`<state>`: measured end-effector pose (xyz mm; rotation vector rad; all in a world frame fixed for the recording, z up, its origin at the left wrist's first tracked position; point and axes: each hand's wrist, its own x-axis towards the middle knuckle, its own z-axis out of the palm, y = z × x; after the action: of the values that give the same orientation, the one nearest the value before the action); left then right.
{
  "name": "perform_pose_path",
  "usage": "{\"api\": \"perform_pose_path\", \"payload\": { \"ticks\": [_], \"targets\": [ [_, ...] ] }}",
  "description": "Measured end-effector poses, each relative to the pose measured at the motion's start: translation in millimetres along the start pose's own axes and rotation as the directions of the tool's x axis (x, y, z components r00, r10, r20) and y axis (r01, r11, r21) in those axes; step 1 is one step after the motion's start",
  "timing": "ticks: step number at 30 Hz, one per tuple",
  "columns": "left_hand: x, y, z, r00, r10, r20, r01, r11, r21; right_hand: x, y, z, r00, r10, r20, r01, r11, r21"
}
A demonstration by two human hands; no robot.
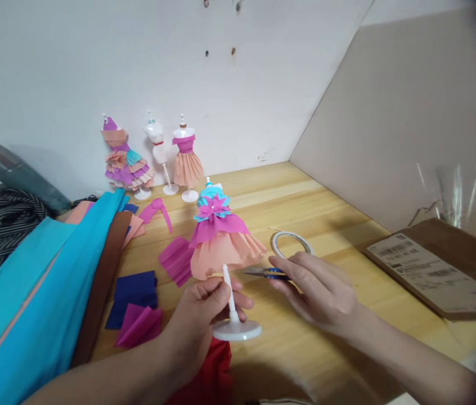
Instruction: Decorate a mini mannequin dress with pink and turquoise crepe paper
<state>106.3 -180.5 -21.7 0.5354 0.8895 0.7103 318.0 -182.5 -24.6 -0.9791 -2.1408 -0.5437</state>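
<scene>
My left hand is closed around the white stand of a small dress form, lifted and tilted above the table. The form wears a crepe-paper dress with a peach skirt, a magenta overlay, a turquoise bodice and a magenta flower. To the right, my right hand grips a pair of small scissors with blue handles, its fingers partly covering them. The blades point left, close to the skirt's lower edge; whether they touch it I cannot tell. Just behind my right hand lies a roll of tape.
Three more dress forms stand by the wall. Turquoise paper, dark blue paper, magenta pieces and red paper lie left and in front. A cardboard box sits at the right, a striped cloth far left.
</scene>
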Motion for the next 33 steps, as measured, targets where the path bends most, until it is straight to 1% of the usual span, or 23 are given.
{"api": "perform_pose_path", "payload": {
  "ticks": [5,9,12,20,30,33],
  "targets": [
    [2,0,0.0,1.000,-0.002,-0.012,0.002,1.000,-0.007,-1,1,5,0.999,0.041,0.001,-0.041,0.999,0.008],
    [2,0,0.6,1.000,-0.012,-0.023,0.012,1.000,-0.005,1,0,8,0.999,0.033,0.010,-0.033,0.999,0.008],
    [2,0,0.2,0.999,-0.019,-0.031,0.019,1.000,-0.002,2,-1,8,0.999,0.031,-0.010,-0.030,0.999,0.011],
    [3,-1,0.5,1.000,-0.013,-0.027,0.013,1.000,0.004,3,-2,6,0.998,0.051,-0.032,-0.051,0.999,0.017],
    [3,-3,-1.1,1.000,-0.004,-0.009,0.004,1.000,0.014,9,-4,9,0.998,0.050,-0.044,-0.049,0.998,0.026],
    [3,-4,-1.6,1.000,-0.014,-0.017,0.014,1.000,0.016,10,-5,10,0.998,0.030,-0.048,-0.029,0.999,0.030]
  ]
}}
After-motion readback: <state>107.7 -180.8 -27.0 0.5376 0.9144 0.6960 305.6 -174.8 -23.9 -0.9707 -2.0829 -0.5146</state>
